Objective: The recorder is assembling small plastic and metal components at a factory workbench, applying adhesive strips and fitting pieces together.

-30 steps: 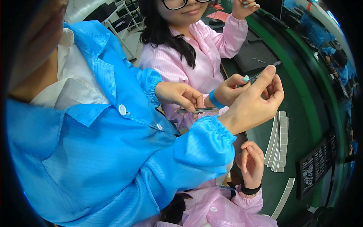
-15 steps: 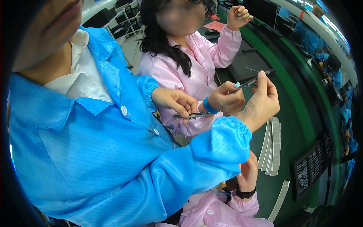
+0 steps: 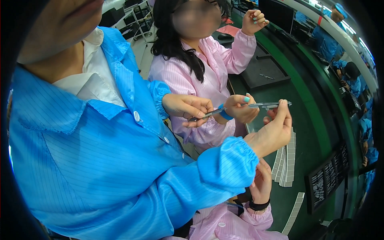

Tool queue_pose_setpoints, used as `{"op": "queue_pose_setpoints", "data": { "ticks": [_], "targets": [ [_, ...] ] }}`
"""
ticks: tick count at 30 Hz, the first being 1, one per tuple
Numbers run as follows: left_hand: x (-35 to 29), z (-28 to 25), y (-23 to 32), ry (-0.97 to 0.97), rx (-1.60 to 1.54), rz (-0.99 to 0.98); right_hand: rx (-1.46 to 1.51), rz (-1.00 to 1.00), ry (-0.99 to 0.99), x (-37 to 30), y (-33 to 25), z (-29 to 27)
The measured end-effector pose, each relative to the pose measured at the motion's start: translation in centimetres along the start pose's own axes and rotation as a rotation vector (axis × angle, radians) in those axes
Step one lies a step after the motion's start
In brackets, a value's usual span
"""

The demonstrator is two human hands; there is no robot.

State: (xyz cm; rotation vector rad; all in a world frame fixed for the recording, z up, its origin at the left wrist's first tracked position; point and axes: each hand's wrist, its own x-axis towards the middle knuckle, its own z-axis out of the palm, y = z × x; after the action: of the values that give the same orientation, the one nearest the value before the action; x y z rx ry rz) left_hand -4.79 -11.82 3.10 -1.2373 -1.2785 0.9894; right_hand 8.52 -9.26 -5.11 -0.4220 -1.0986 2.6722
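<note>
A: Start at your fingers (image 3: 265,170). State?

B: One hand (image 3: 261,189) of mine shows, low in view, at the end of a pink sleeve (image 3: 258,217); whether left or right, I cannot tell. Fingers bent upward. A co-worker's blue sleeve (image 3: 224,172) overlaps them, so whether I grip anything I cannot tell. Black band (image 3: 259,205) on my wrist.

A: Just past your fingers?

B: The blue-coated co-worker's nearer hand (image 3: 272,134), above mine. It pinches the far end of a slim grey stick (image 3: 265,105), held nearly level over the surface (image 3: 310,124).

A: Other end of that stick?

B: At the fingertips of a pink-coated co-worker's hand (image 3: 242,113), blue band (image 3: 226,113) on the wrist. Contact there too small to be sure of.

A: The blue coat's farther hand (image 3: 188,106)?

B: Grasping a second stick (image 3: 211,113), tilted slightly, its tip near the blue band.

A: And on the surface?

B: Green top. Near my hand, pale strips (image 3: 285,165) marked off in squares, overlapping in a fan; one single strip (image 3: 293,213) lies apart, lower down. Farther right, a black tray (image 3: 307,188) filled with small pieces. Beyond the sticks, a dark flat tray (image 3: 250,76) with a small metal tool (image 3: 267,76) on it; past that, a mouse (image 3: 225,37).
</note>
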Motion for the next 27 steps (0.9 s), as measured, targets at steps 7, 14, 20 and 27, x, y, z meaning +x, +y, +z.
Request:
{"op": "queue_pose_setpoints", "data": {
  "ticks": [7, 14, 20, 27],
  "targets": [
    [-4.0, 0.2, 1.9, -0.050, -0.011, 0.057, 0.069, 0.000, -0.085, 0.4, 0.5, -0.1],
    [-6.4, 1.4, 2.5, -0.066, 0.041, 0.029, 0.043, 0.001, -0.076, 0.4, 0.7, 0.7],
    [-7.3, 1.2, 2.5, -0.153, 0.036, 0.167, 0.047, -0.001, -0.077, 0.4, 0.7, 0.8],
    [-10.1, 1.1, 1.4, -0.139, 0.103, 0.463, 0.041, 0.000, -0.080, 0.4, 0.8, 0.9]
  ]
}}
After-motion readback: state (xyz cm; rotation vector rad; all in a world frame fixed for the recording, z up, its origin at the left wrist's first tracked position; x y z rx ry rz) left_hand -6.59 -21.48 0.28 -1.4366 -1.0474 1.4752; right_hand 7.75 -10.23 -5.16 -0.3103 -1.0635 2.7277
